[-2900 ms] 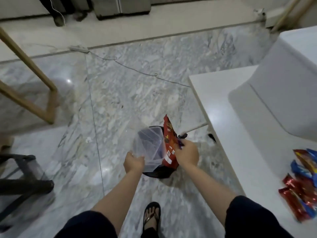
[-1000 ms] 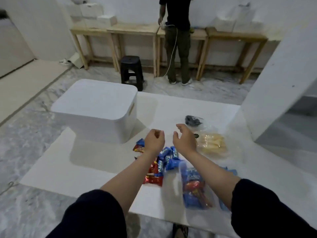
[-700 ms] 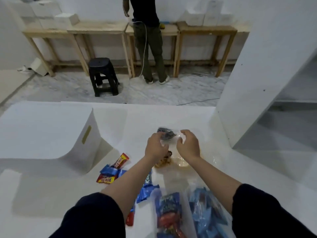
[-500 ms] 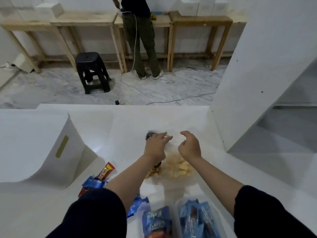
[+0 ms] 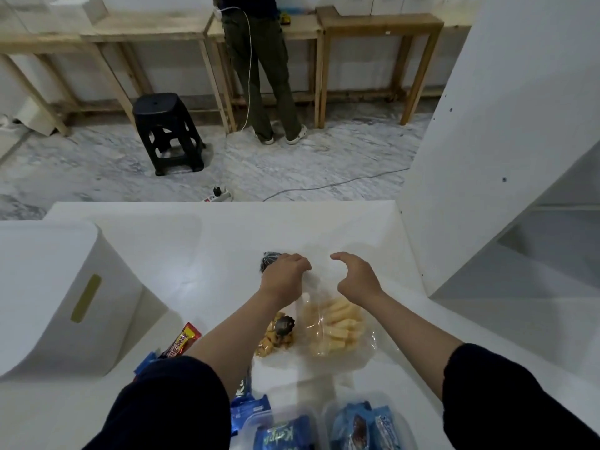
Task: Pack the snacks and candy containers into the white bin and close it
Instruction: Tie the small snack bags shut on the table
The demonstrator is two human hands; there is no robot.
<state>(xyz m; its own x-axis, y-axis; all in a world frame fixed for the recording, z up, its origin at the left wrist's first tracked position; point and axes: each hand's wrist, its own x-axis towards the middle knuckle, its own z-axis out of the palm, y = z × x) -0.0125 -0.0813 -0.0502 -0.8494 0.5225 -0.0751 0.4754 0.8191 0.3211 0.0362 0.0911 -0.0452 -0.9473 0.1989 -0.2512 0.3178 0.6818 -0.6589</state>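
White table (image 5: pixel 211 254) in a workshop. Both hands have moved forward from the wrappers to the bag (image 5: pixel 331 329) of yellow sticks. Left hand (image 5: pixel 285 277) pinches its clear top; right hand (image 5: pixel 355 277) hovers curled, holding nothing. Bin (image 5: pixel 48 287), lid on, stands left; packing not started.

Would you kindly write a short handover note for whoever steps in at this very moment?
Left hand: pinching the top of the clear bag of pale snack sticks.
Right hand: curled above the bag, holding nothing.
White bin: at left on the table, lid on.
Two clear containers of blue packets near edge; loose bars beside the bin.
Done: no packing visible. Left: open bin, pack, close.
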